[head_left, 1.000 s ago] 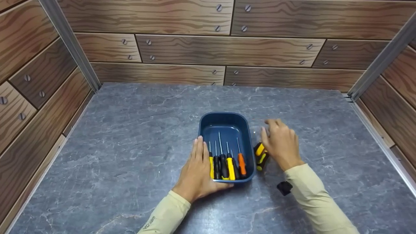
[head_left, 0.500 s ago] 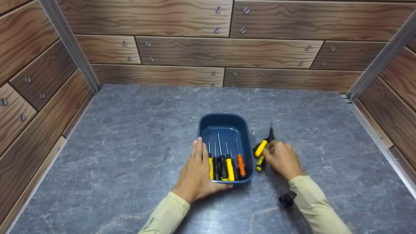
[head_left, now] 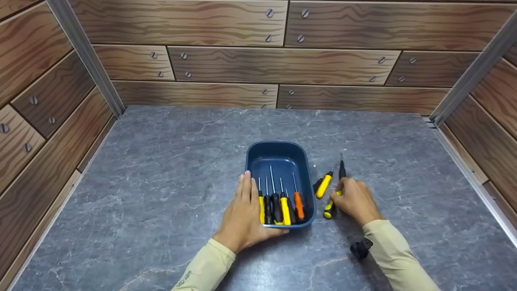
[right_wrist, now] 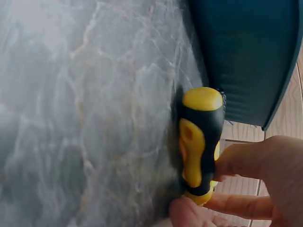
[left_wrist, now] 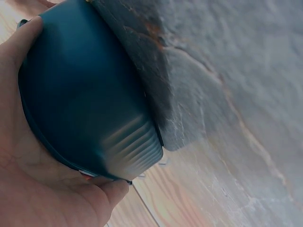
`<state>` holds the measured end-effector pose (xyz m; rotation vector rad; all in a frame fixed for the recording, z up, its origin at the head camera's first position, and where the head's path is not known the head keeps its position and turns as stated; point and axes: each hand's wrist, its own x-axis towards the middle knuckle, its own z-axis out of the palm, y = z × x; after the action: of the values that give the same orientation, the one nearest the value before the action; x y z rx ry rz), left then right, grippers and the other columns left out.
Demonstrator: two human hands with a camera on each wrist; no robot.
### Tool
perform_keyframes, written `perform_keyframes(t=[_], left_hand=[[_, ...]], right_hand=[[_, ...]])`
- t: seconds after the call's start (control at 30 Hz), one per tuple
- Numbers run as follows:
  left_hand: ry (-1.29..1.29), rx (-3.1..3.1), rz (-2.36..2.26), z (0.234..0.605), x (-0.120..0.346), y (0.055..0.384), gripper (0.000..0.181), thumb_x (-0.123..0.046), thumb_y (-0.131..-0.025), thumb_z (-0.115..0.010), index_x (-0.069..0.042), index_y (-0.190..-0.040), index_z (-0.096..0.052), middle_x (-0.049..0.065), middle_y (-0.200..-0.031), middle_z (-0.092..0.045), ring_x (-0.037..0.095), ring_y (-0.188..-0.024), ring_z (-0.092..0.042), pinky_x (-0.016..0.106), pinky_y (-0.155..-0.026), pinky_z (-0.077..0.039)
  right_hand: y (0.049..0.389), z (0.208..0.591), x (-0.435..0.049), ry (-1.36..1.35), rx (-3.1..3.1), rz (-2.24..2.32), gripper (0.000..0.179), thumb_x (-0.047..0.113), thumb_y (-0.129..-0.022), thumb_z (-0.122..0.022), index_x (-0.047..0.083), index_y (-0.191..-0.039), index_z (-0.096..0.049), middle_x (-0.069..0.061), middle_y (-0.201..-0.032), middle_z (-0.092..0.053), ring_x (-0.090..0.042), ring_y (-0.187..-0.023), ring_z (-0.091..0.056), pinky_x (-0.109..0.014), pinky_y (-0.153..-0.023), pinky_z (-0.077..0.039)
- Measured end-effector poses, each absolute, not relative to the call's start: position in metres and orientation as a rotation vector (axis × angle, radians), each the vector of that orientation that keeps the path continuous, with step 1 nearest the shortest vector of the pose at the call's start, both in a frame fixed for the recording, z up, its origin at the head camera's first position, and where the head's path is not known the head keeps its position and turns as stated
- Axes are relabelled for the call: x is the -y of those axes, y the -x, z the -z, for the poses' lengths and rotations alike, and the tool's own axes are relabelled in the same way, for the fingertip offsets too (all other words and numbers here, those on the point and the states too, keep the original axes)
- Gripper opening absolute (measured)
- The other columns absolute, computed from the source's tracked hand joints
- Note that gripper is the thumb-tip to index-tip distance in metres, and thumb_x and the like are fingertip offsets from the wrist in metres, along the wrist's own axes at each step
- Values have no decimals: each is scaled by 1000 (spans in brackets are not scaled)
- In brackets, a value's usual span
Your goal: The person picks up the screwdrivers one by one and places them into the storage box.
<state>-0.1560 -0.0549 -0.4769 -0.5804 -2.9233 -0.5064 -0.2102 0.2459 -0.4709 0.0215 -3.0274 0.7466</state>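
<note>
A dark blue plastic container [head_left: 278,148] stands mid-table with several screwdrivers [head_left: 285,210] lying in its near end, their handles yellow, black and orange. My left hand [head_left: 240,220] holds it at the near left corner, fingers along the left wall and thumb along the near one. Right of the container, my right hand [head_left: 357,198] pinches a stubby yellow-and-black screwdriver [right_wrist: 203,123] by its handle; the fingers hide the end towards the shaft. Just beyond those fingers a dark tool [head_left: 342,167] with a thin tip points away. Another yellow-handled screwdriver [head_left: 325,185] lies between hand and container.
The grey marbled tabletop [head_left: 173,178] is bounded by wood-print walls [head_left: 282,64] at the back and sides. A black wrist camera [head_left: 360,247] sits at the right sleeve. A small black object [head_left: 318,185] lies against the container's right wall.
My right hand has come down nearer and now pinches the stubby screwdriver, drawing it slightly away from the container. The yellow-handled screwdriver and dark tool now lie apart. The left hand stays put.
</note>
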Motion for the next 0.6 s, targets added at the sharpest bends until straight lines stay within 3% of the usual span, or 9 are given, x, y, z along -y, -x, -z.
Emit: perform_keyframes(t=[0.33, 0.6], left_hand=[[581, 2914, 506, 478, 55, 155, 139, -87, -67, -66, 13, -154, -25, 32, -164, -7, 44, -151, -12, 46, -120, -25], [586, 2871, 524, 478, 56, 155, 137, -85, -67, -68, 14, -152, -28, 32, -163, -12, 45, -151, -16, 47, -118, -31]], right_hand=[[208, 469, -255, 20, 3043, -738, 15, 11, -77, -74, -1, -83, -67, -14, -76, -66, -31, -70, -62, -49, -65, -52], [207, 467, -265, 117, 3062, -871, 16, 16, -75, -77, 5, -82, -68, -4, -68, -66, -20, -64, -61, -33, -60, -48]])
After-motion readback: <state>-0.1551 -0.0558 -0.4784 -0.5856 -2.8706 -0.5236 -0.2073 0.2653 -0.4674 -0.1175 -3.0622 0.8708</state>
